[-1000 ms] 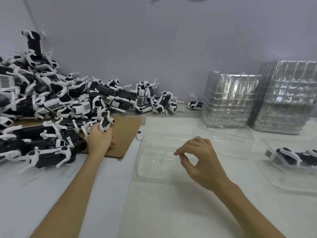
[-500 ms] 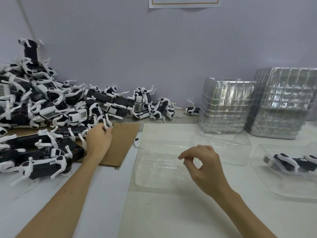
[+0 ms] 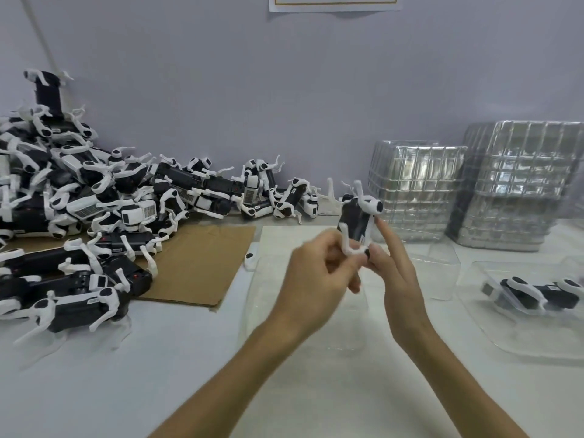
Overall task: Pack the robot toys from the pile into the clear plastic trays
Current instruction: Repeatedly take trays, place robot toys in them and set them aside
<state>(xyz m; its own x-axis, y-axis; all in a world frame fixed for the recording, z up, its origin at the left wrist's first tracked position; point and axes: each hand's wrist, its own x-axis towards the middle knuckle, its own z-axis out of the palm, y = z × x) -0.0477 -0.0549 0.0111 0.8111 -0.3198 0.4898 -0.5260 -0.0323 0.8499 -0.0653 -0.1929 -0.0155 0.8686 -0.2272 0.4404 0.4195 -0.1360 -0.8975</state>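
Observation:
A black-and-white robot toy (image 3: 356, 220) is held upright in the air above an empty clear tray (image 3: 264, 298) at the table's middle. My left hand (image 3: 313, 279) pinches the toy's white leg at its lower end. My right hand (image 3: 393, 270) grips the toy's bottom from the right, with the index finger stretched up along its body. The big pile of robot toys (image 3: 79, 197) lies at the left against the wall. Another clear tray (image 3: 518, 343) at the right holds one robot toy (image 3: 537, 294).
Two tall stacks of clear trays (image 3: 417, 184) (image 3: 521, 181) stand at the back right. A brown cardboard sheet (image 3: 199, 263) lies under the pile's edge. A small white loose part (image 3: 250, 260) sits beside the middle tray. The wall runs close behind.
My left hand lifted a toy out of the pile and carried it right, above the middle tray. My right hand rose to meet it and took hold of the toy too.

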